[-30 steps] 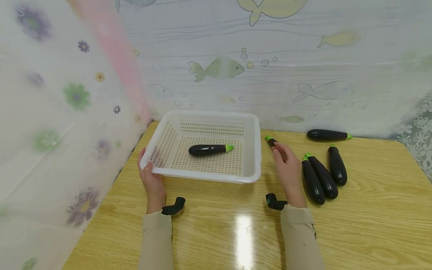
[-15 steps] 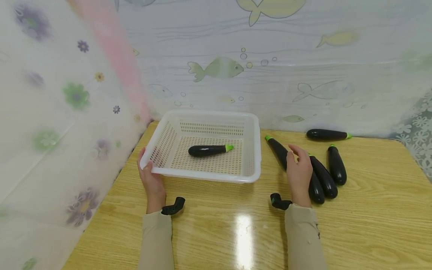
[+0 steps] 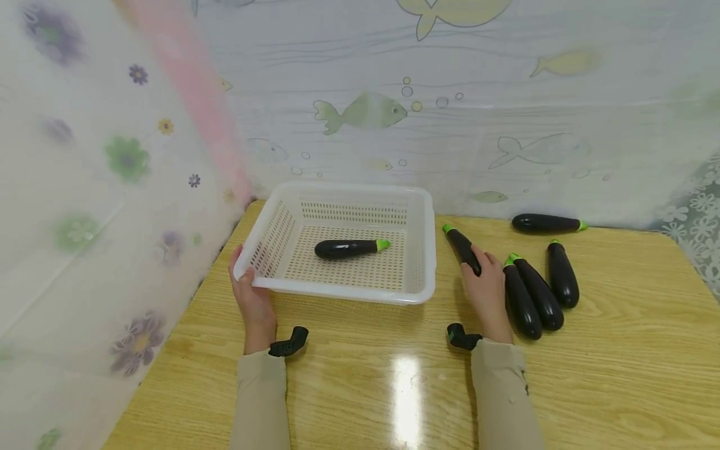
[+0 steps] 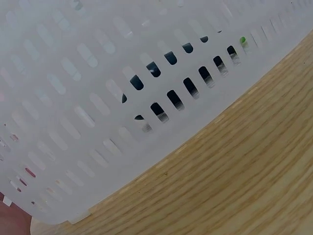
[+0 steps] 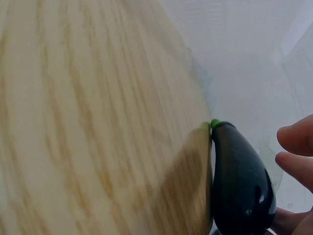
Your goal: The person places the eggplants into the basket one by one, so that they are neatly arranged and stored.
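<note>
Wooden bench (image 3: 607,375): bears five loose eggplants (image 3: 537,295).
White basket (image 3: 343,292): slotted plastic, near-left corner gripped by the left hand (image 3: 253,300).
Right hand (image 3: 487,289): fingers (image 5: 297,169) bent and parted, no firm hold; lower contact unclear.
Reached-for eggplant (image 3: 462,245): on the bench, just right of the basket; glossy, probably firm, slick, bruisable; best clasped round its thick middle.
Green stem (image 3: 447,229): likely a poor handle.
</note>
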Tool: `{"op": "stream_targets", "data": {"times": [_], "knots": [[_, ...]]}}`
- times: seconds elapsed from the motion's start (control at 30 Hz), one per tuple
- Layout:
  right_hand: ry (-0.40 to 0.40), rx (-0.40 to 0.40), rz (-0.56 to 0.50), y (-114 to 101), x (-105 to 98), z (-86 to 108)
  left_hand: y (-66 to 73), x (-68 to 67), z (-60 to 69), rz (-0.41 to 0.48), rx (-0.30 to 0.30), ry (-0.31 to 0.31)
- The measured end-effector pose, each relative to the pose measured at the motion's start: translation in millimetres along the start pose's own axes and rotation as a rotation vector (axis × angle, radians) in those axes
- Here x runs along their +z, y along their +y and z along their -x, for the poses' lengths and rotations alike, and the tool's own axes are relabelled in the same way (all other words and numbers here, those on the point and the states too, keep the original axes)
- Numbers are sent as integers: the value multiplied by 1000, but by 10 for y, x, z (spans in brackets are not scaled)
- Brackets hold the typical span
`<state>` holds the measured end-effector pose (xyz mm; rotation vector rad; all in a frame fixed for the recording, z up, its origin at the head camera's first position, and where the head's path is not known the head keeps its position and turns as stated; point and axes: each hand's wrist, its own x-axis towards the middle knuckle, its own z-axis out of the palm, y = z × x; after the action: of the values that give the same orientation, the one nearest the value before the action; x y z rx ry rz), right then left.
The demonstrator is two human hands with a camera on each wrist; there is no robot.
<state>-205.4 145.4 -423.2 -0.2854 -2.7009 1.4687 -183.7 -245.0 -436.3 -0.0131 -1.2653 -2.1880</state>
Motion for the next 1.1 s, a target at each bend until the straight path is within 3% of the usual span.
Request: {"op": "stream_targets", "data": {"times": [0.27, 0.8, 1.1], "knots": [[-53, -4, 41, 16, 56, -7, 35, 26, 7, 7, -22, 19], [-28, 5, 2, 34, 128, -27, 32, 24, 2, 2, -27, 14], [-12, 17, 96, 12, 145, -29, 50, 36, -3, 13, -30, 9]]}}
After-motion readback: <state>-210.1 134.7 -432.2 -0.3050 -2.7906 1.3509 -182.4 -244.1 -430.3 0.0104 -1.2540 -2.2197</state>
